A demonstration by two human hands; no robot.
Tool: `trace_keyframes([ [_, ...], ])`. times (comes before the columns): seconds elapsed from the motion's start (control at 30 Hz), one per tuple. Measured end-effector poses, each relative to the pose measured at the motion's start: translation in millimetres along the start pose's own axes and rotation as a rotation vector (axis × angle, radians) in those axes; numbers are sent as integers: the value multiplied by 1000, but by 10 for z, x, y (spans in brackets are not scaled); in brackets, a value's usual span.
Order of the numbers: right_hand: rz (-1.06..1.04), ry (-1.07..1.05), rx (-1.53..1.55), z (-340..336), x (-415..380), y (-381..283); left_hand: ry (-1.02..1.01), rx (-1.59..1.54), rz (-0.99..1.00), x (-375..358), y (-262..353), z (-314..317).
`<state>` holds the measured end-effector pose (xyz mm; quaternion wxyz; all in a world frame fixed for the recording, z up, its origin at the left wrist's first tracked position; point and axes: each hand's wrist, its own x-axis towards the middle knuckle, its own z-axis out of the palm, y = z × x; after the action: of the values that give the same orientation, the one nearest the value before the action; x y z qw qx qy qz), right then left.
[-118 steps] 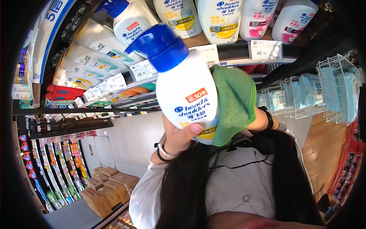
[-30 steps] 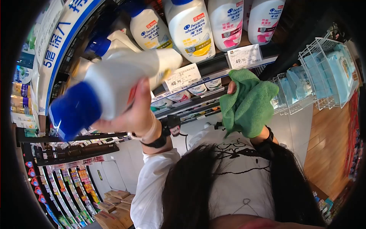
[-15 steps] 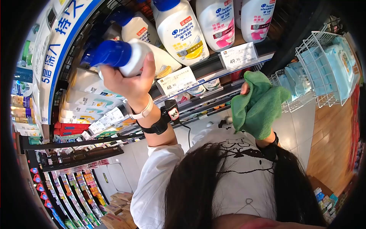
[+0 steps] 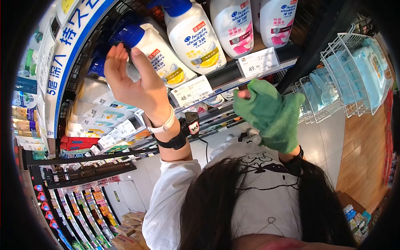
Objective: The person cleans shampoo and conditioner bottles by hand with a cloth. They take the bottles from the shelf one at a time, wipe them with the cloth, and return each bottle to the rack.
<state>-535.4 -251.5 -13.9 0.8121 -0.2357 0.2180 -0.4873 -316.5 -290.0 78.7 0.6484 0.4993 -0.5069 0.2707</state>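
My left hand (image 4: 135, 81) is at the shelf with its thumb and fingers apart and nothing in it. Just beyond its fingertips, a white shampoo bottle (image 4: 160, 58) with a blue pump top and a lemon picture stands on the shelf. A second bottle of the same kind (image 4: 198, 39) is to its right. Draped over my right hand (image 4: 243, 94) is a green cloth (image 4: 275, 114), which the hand grips; only a fingertip shows past the fabric, so most of the fingers are hidden.
Pink-marked shampoo bottles (image 4: 234, 27) stand farther right. Price tags (image 4: 192, 90) line the shelf edge. Several white bottles (image 4: 98, 110) fill the left side. A wire basket (image 4: 348, 75) with blue packs juts out at right. Cartons (image 4: 129, 233) sit on the floor.
My left hand has let go of the lemon shampoo bottle, which now stands on the shelf beside the other. My right hand with the green cloth has shifted slightly left.
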Motion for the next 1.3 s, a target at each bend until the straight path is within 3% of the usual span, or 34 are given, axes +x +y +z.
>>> trace_keyframes([
  [0.17, -48, -92, -869, -164, 168, 1, -50, 220, 216, -49, 23, -79],
  [0.27, -263, -143, -1623, -34, 43, -148, -83, -182, 66, -47, 115, 30],
  [0.33, -103, -217, -1240, -49, 22, -127, -184, -304, -1, 9, 246, 142],
  [0.37, 126, -253, -562, -161, 104, 10, -216, -388, -38, 40, 264, 211],
  [0.4, 248, -248, -214, -227, 110, 66, -248, -472, -75, 71, 299, 261],
  [0.43, 228, -240, -152, -239, 71, 74, -276, -401, -116, 111, 369, 279],
  [0.57, 73, -199, -229, -341, -102, 49, -235, -310, -341, 217, 513, 328],
  [0.8, -36, -136, -305, -473, -306, 1, -339, -369, -425, 139, 459, 467],
  [0.9, -61, -127, -303, -462, -297, 18, -325, -280, -291, 118, 332, 441],
  [1.0, -80, -126, -299, -442, -245, 34, -349, -428, -396, 93, 525, 347],
  [1.1, -99, -131, -300, -421, -203, 45, -522, -444, -287, 53, 506, 285],
  [1.2, -110, -130, -296, -406, -188, 52, -478, -540, -253, 12, 476, 271],
  [1.23, -117, -130, -296, -403, -180, 49, -450, -564, -162, 1, 463, 247],
  [1.3, -132, -128, -303, -400, -162, 37, -269, -637, -121, 74, 415, 121],
])
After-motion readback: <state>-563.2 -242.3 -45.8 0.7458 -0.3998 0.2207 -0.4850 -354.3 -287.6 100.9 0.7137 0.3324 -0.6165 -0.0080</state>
